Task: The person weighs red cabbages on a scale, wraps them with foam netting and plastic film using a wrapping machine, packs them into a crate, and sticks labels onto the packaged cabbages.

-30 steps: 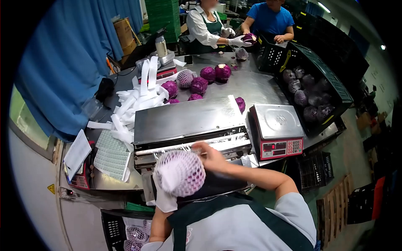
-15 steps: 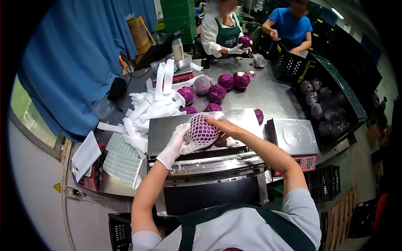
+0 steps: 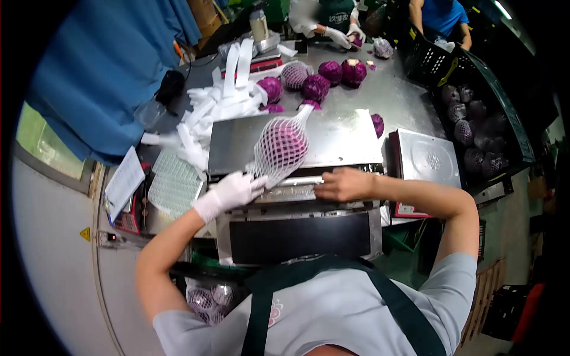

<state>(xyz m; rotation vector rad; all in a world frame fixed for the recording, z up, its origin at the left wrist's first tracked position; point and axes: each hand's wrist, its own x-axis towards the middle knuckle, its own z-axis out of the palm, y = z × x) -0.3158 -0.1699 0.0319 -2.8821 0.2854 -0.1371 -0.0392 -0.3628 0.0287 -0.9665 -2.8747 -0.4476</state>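
Observation:
A purple cabbage [image 3: 286, 142] in a white foam net [image 3: 279, 155] lies on the metal top of the wrapping machine [image 3: 347, 139]. The net's gathered ends reach up toward the table and down toward me. My left hand [image 3: 234, 191], in a white glove, is beside the net's lower end, fingertips closed at the edge of the clear plastic film [image 3: 291, 193] on the rollers. Bare, my right hand [image 3: 342, 184] has its fingers curled over the same film edge farther right. The cabbage rests apart from my right hand.
Several loose cabbages [image 3: 315, 87] and a pile of white foam nets [image 3: 217, 110] lie behind the machine. Scales [image 3: 427, 157] flank it. A black crate [image 3: 496, 127] of wrapped cabbages stands right; another wrapped batch [image 3: 208, 299] sits low left. Two people work across the table.
Both hands have let go of the netted cabbage, now lying on the machine top, and moved down to the film rollers. The view has tilted lower.

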